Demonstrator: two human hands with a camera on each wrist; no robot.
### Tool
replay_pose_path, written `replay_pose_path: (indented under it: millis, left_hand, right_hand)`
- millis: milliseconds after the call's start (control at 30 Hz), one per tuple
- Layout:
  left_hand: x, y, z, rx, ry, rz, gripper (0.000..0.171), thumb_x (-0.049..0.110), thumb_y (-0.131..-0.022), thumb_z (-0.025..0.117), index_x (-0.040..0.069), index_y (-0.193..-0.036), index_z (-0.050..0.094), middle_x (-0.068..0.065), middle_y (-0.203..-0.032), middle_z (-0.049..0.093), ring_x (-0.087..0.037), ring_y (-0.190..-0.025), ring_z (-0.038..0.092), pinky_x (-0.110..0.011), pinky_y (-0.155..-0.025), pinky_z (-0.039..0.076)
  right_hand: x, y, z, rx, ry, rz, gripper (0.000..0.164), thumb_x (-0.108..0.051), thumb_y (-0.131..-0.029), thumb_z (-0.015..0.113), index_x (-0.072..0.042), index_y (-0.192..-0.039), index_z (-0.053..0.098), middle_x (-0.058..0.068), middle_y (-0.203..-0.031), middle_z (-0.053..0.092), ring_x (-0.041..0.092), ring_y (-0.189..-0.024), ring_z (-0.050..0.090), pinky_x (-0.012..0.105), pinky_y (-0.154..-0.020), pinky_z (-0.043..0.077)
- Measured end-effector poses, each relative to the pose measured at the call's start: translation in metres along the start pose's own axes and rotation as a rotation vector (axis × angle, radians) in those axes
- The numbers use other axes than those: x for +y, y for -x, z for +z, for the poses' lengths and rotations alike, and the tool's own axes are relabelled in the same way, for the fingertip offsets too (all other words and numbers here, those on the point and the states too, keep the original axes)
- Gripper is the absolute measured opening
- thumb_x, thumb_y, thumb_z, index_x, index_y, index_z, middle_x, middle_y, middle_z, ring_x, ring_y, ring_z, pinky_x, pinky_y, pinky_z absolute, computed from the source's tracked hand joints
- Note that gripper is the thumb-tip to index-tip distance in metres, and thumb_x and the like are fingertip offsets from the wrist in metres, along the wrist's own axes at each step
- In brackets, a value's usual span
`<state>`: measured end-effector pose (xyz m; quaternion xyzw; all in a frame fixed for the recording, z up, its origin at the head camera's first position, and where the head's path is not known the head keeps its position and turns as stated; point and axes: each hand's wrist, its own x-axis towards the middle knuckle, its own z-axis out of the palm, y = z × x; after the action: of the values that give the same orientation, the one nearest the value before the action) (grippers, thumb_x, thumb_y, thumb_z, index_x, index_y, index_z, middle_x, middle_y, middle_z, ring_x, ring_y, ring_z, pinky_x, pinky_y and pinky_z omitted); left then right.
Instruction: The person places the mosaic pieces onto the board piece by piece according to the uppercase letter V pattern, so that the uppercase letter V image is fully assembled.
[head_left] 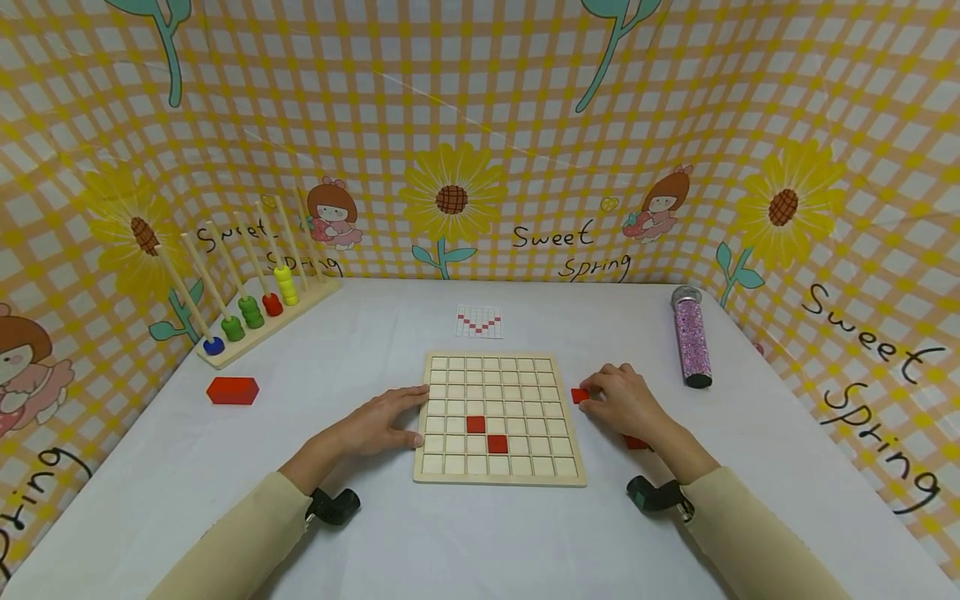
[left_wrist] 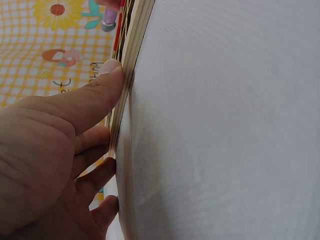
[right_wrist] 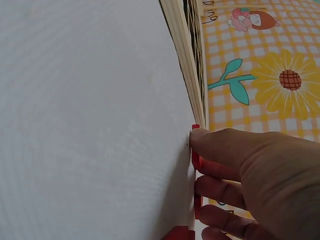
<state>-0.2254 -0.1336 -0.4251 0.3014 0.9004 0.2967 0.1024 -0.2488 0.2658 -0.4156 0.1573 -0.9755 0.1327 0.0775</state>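
Currently, the right hand (head_left: 621,400) is pinching a red tile (head_left: 579,396) between thumb and fingers, just beside the right edge of the board (head_left: 517,392), right of centre in the head view. The left hand (head_left: 378,421) is resting against the board's left edge, its fingers fairly straight and gripping nothing; that light bracing is probably serving well, since sideways pressure could be sliding the board. Two set tiles (head_left: 476,424) are lying in diagonally neighbouring cells in the lower middle of the frame, while a card (head_left: 480,322) at upper centre is showing a red V; checking against it seems wise. A spare piece (head_left: 637,442) is lying partly hidden by the right wrist, so lifting cleanly is likely better than dragging. Holding the tile by its edges, squaring it over a cell and lowering it flat should be avoiding a snag on the grid.
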Motion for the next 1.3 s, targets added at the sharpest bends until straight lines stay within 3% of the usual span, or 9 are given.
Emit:
replay_pose_path:
  millis: [933,1300]
  left_hand:
    - [-0.0016,-0.0006,0.0001,-0.002,0.004,0.009,0.07,0.032,-0.087,0.067,0.001,-0.143,0.038,-0.01,-0.154,0.031,-0.035,-0.142,0.026,-0.058,-0.111,0.024]
    - [-0.0017,-0.0012,0.0002,-0.003,0.003,0.01,0.07,0.032,-0.087,0.067,0.001,-0.143,0.039,-0.011,-0.154,0.031,-0.035,-0.142,0.026,-0.059,-0.111,0.024]
  right_hand:
    - [0.002,0.0014,0.0009,0.029,-0.028,-0.012,0.022,-0.018,-0.078,0.074,-0.005,-0.096,0.072,0.014,-0.099,0.067,0.034,-0.093,0.053,0.05,-0.078,0.041]
    - [0.0001,0.0018,-0.0004,0.046,-0.079,-0.024,0.024,-0.02,-0.078,0.075,-0.005,-0.097,0.073,0.012,-0.095,0.067,0.031,-0.09,0.052,0.045,-0.077,0.04]
